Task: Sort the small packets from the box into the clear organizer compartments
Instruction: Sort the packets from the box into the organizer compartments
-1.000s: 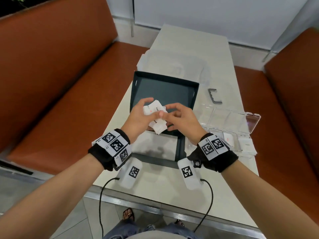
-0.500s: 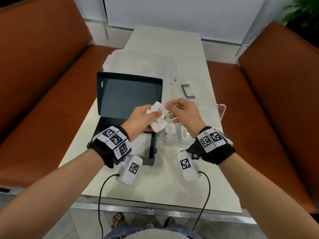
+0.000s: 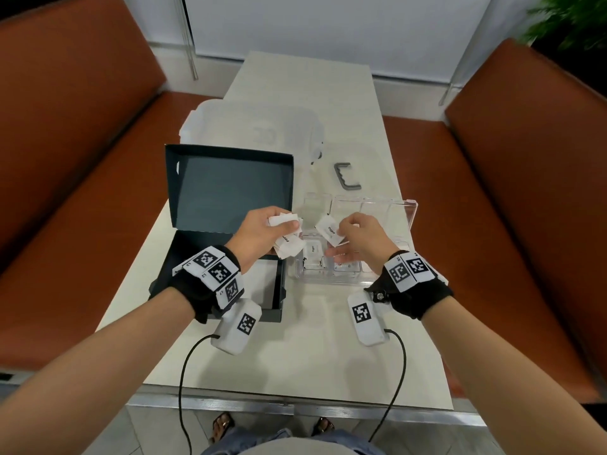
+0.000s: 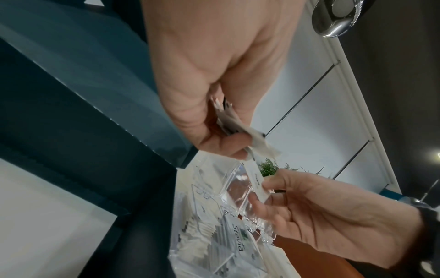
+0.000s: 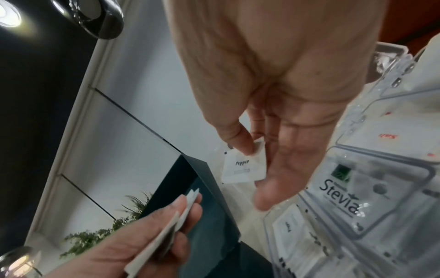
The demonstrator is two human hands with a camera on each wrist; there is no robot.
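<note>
My left hand (image 3: pixel 262 229) grips a stack of small white packets (image 3: pixel 287 239) above the right edge of the dark open box (image 3: pixel 210 257). My right hand (image 3: pixel 353 236) pinches one white pepper packet (image 3: pixel 330 230) between thumb and forefinger, just above the clear organizer (image 3: pixel 377 274). The right wrist view shows that packet (image 5: pixel 244 167) marked "Pepper" under my thumb, and a Stevia packet (image 5: pixel 340 191) lying in a compartment. In the left wrist view the stack (image 4: pixel 240 129) sits in my curled left fingers, and the right hand (image 4: pixel 309 210) holds its packet (image 4: pixel 256 180) over the organizer (image 4: pixel 228 222).
The box lid (image 3: pixel 230 185) stands upright behind the box. A grey metal bracket (image 3: pixel 345 175) and a translucent plastic cover (image 3: pixel 253 129) lie farther back on the white table (image 3: pixel 295 356). Orange benches (image 3: pixel 82 192) flank both sides. The organizer's lid (image 3: pixel 391 208) is folded back.
My right hand has drawn one packet off the stack and carried it right, over the organizer. The left hand keeps the rest. My head view has shifted right.
</note>
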